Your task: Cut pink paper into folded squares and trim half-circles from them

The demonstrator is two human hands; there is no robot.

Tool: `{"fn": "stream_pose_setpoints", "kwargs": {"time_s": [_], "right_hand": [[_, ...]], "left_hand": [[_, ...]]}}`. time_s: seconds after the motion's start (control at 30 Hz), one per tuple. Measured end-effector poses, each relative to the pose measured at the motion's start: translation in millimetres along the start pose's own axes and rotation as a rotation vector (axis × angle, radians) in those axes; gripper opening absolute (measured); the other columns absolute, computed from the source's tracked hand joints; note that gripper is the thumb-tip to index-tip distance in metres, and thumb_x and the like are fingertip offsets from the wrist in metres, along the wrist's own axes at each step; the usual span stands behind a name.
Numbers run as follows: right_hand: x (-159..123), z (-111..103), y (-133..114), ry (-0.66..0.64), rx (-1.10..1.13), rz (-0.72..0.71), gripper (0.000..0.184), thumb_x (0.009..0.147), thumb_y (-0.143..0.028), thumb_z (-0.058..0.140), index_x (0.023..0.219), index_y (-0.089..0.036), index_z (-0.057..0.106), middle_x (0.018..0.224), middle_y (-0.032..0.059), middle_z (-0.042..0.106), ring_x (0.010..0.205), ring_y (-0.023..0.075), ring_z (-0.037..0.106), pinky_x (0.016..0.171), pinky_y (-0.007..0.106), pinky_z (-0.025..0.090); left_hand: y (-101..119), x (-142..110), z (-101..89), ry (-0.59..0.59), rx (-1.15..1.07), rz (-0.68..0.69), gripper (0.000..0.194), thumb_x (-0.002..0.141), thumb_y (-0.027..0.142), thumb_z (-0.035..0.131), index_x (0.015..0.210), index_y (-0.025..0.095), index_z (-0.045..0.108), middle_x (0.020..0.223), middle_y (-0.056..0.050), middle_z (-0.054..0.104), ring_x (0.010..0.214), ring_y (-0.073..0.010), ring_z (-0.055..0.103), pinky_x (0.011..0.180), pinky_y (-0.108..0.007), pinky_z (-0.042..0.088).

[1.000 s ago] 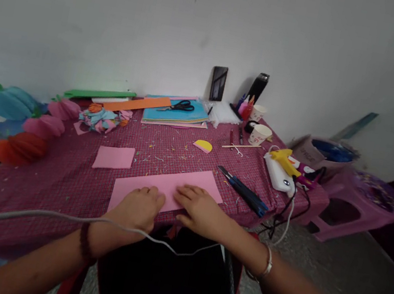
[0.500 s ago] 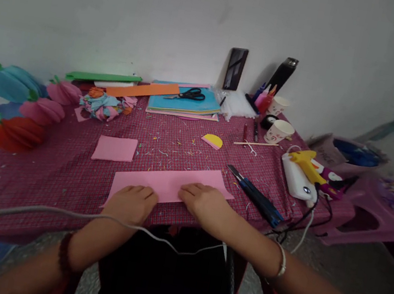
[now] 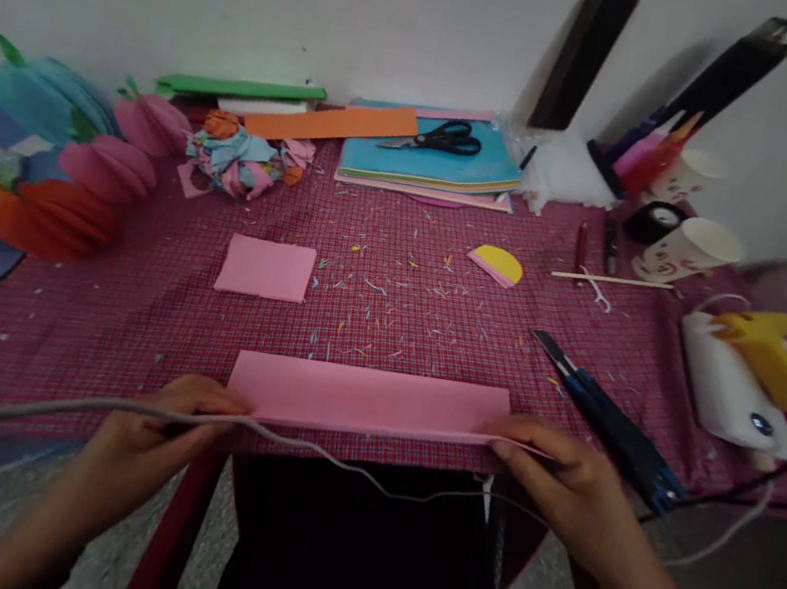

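Observation:
A long pink paper strip (image 3: 367,400) lies along the front edge of the table, its near edge slightly raised. My left hand (image 3: 168,427) pinches the strip's left end between thumb and fingers. At the other end, my right hand (image 3: 555,475) grips the paper the same way, thumb below and fingers on top. Beyond the strip sits a small stack of pink paper rectangles (image 3: 266,268). A blue utility knife (image 3: 607,419) with its blade out rests to the right, near my right hand.
Black scissors (image 3: 446,137) lie on coloured paper sheets (image 3: 424,163) at the back. Paper pumpkins (image 3: 56,220) stand at left beside paper scraps (image 3: 239,156). A yellow glue gun (image 3: 770,356), a paper cup (image 3: 695,251) and a yellow half-circle (image 3: 499,264) are at right. A cable (image 3: 92,404) crosses in front.
Both hands have moved apart, from pressing flat on the strip to gripping its two ends. The strip now looks narrower and straighter to the table edge. The view has shifted closer.

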State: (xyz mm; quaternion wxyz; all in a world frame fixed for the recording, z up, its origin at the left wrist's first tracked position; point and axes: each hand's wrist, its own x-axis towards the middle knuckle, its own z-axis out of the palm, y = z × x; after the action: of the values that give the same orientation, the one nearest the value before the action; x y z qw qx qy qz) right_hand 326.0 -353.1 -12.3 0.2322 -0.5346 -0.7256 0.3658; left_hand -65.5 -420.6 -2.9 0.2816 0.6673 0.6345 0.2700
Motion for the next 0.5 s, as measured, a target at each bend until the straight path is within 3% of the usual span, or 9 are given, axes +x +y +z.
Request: {"fn": "stream_pose_setpoints", "kwargs": {"time_s": [0.1, 0.17, 0.33, 0.5], "right_hand": [[2, 6, -2, 0.138, -0.025, 0.159, 0.025, 0.085, -0.042, 0.060, 0.081, -0.020, 0.071, 0.070, 0.0015, 0.071, 0.063, 0.0187, 0.067, 0.057, 0.027, 0.052], [4, 10, -4, 0.224, -0.072, 0.207, 0.026, 0.083, -0.043, 0.060, 0.082, -0.020, 0.070, 0.068, 0.0013, 0.070, 0.060, 0.0189, 0.066, 0.054, 0.027, 0.051], [10, 20, 0, 0.306, -0.210, 0.193, 0.031, 0.084, -0.047, 0.057, 0.081, -0.019, 0.069, 0.071, 0.0044, 0.071, 0.060, 0.0205, 0.066, 0.056, 0.031, 0.052], [11, 24, 3, 0.310, -0.387, 0.091, 0.034, 0.088, -0.050, 0.052, 0.080, -0.020, 0.068, 0.077, 0.0064, 0.072, 0.068, 0.0232, 0.068, 0.061, 0.035, 0.051]], "left_hand": [[5, 4, 6.4, 0.091, 0.001, -0.249, 0.025, 0.083, 0.045, 0.059, 0.083, 0.023, 0.070, 0.076, 0.001, 0.071, 0.069, -0.0177, 0.067, 0.060, -0.024, 0.053], [10, 9, 13.0, 0.136, 0.019, -0.338, 0.028, 0.083, 0.047, 0.057, 0.081, 0.022, 0.067, 0.068, 0.002, 0.068, 0.061, -0.0166, 0.063, 0.055, -0.024, 0.049], [15, 20, 24.8, 0.196, 0.179, -0.373, 0.029, 0.085, 0.047, 0.054, 0.077, 0.021, 0.064, 0.064, 0.002, 0.064, 0.058, -0.0169, 0.059, 0.055, -0.027, 0.046], [13, 20, 28.3, 0.178, 0.310, -0.357, 0.025, 0.088, 0.044, 0.054, 0.081, 0.022, 0.063, 0.079, -0.002, 0.068, 0.074, -0.0215, 0.065, 0.068, -0.034, 0.051]]}}
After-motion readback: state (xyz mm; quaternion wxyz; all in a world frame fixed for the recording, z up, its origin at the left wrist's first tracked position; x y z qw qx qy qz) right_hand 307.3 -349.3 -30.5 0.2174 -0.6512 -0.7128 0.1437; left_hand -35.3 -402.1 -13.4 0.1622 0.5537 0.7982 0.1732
